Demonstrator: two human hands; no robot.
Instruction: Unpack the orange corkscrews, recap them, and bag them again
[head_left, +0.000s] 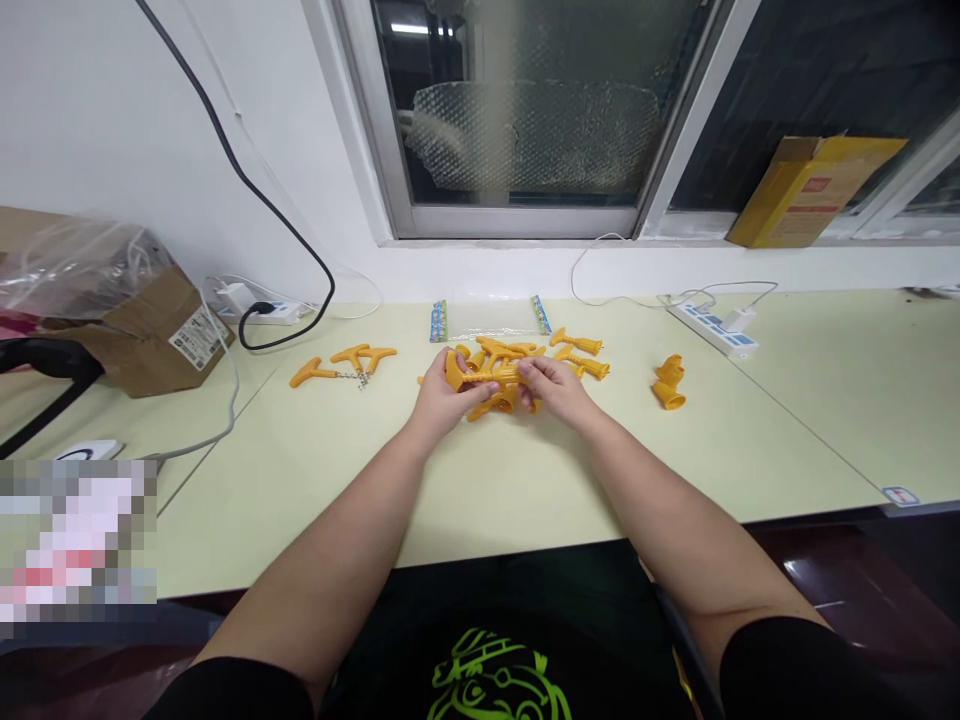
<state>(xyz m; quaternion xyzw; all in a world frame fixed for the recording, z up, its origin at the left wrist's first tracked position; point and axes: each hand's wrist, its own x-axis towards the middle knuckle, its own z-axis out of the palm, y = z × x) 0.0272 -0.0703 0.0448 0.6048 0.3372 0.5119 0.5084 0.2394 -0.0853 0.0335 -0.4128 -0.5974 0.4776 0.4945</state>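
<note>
**One yellow T-handled piece [477, 377], held level over a loose pile**

The left hand [442, 395] grasps the handle end; the right hand [555, 388] pinches the opposite, sleeve-like end. The piece spans the two hands above the pile of yellow parts [491, 346] at the middle of the tabletop [480, 490].

Likely faults: a slack pinch on the smooth-looking plastic could let the piece twist or drop among its lookalikes; a low sweep of either hand could scatter the pile. At left, three handles with metal spirals [313, 371] lie with their tips close together and could snag if one were lifted hastily.

Margins: room for moving lies between the pile and the near edge, which the forearms cross, and sideways toward a small yellow cluster [669, 385] at right. Behind the pile, a clear plastic bag [491, 318] lies close, with the wall beyond, so backward reach appears tighter.
</note>
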